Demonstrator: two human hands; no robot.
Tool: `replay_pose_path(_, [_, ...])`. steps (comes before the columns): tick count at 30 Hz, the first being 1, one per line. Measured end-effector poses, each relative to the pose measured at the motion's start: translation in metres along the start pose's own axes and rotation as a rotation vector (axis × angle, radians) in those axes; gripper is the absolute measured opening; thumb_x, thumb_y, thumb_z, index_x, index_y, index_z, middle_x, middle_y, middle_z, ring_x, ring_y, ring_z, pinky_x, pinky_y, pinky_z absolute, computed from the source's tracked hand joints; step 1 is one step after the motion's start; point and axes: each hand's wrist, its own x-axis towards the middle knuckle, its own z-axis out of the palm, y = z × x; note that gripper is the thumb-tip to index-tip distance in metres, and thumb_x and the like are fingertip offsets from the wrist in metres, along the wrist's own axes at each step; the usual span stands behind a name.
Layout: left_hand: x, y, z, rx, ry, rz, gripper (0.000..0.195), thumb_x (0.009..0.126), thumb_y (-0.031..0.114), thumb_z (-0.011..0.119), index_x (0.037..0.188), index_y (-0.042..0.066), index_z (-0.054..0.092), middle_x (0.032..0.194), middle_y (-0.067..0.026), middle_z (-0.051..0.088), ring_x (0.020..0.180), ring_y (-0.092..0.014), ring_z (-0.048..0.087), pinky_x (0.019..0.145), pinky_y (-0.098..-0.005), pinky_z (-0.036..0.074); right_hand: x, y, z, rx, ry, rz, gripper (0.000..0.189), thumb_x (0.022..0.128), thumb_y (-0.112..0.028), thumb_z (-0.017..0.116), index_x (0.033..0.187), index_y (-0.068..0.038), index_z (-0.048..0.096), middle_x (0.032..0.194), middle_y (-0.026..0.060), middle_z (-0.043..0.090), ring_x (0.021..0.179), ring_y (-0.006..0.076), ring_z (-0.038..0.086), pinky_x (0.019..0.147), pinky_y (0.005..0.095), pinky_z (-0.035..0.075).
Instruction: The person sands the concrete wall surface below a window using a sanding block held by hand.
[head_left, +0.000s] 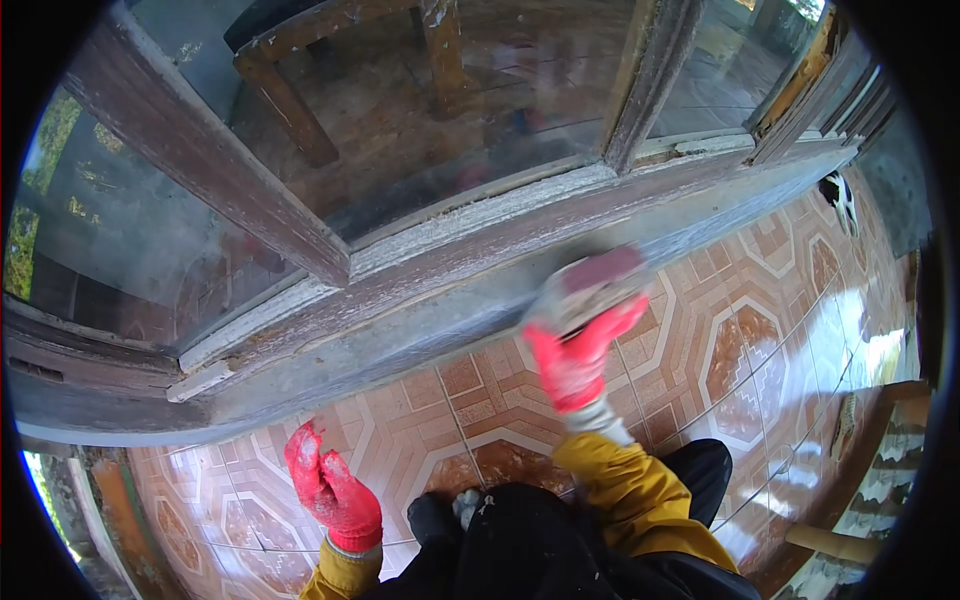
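My right hand (571, 369), in a pink-red work glove, grips a blurred cloth or pad (604, 271), dark red and off-white. It is at the outer edge of the grey concrete ledge (442, 289) below a window; motion blur hides whether it touches. My left hand (335, 491) wears a matching glove with whitish smears on its fingers. It is above the tiled floor, with bent fingers, the thumb apart and no object visible in it. Above the ledge runs a worn wooden window frame (480, 236) with flaking pale paint along its glass edge.
Window glass (450, 150) stands directly ahead, with wooden furniture (292, 112) visible through it. Patterned floor tiles (517, 405) lie below. A black-and-white animal, apparently a cat (840, 199), is at the far right. Curved wooden furniture (832, 541) borders the lower right.
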Motion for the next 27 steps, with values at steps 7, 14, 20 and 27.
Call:
replay_pose_path(7, [-0.004,-0.01,-0.003,-0.019,0.015,-0.101,0.033,0.086,-0.005,0.041,0.114,0.005,0.056,0.115,-0.0179,0.056,0.1,-0.026,0.056,0.075,-0.0291,0.044,0.114,0.057,-0.048,0.645,0.427,0.626,0.09,0.089,-0.037,0.055,0.151,-0.008,-0.003,0.148,0.0183,0.03,0.134,0.0337,0.033,0.112,0.037,0.021])
replay_pose_path(14, [-0.002,0.012,0.019,-0.031,-0.053,-0.044,0.033,0.088,-0.002,0.042,0.117,0.003,0.057,0.116,-0.0159,0.058,0.107,-0.027,0.055,0.09,-0.0344,0.043,-0.036,-0.001,0.03,0.202,0.046,-0.043,0.119,0.067,-0.015,0.077,0.15,-0.012,-0.008,0.153,0.0156,-0.005,0.142,0.0349,0.007,0.113,0.0472,0.015])
replay_pose_path(20, [0.0,-0.006,-0.01,0.1,-0.022,-0.102,0.035,0.082,-0.008,0.045,0.114,0.004,0.057,0.114,-0.019,0.058,0.104,-0.031,0.057,0.088,-0.0367,0.045,0.106,0.068,-0.049,0.577,0.331,0.638,0.091,0.09,-0.036,0.057,0.15,-0.011,-0.007,0.154,0.0161,0.014,0.139,0.0297,0.024,0.113,0.0409,0.02])
replay_pose_path(27, [-0.004,-0.009,-0.009,-0.04,0.043,-0.065,0.038,0.082,-0.011,0.046,0.116,0.003,0.055,0.114,-0.0199,0.058,0.105,-0.032,0.057,0.089,-0.0375,0.045,0.03,-0.024,0.003,0.241,0.176,0.21,0.092,0.087,-0.03,0.06,0.151,-0.014,-0.004,0.154,0.0166,0.008,0.14,0.0301,0.018,0.112,0.0424,0.022])
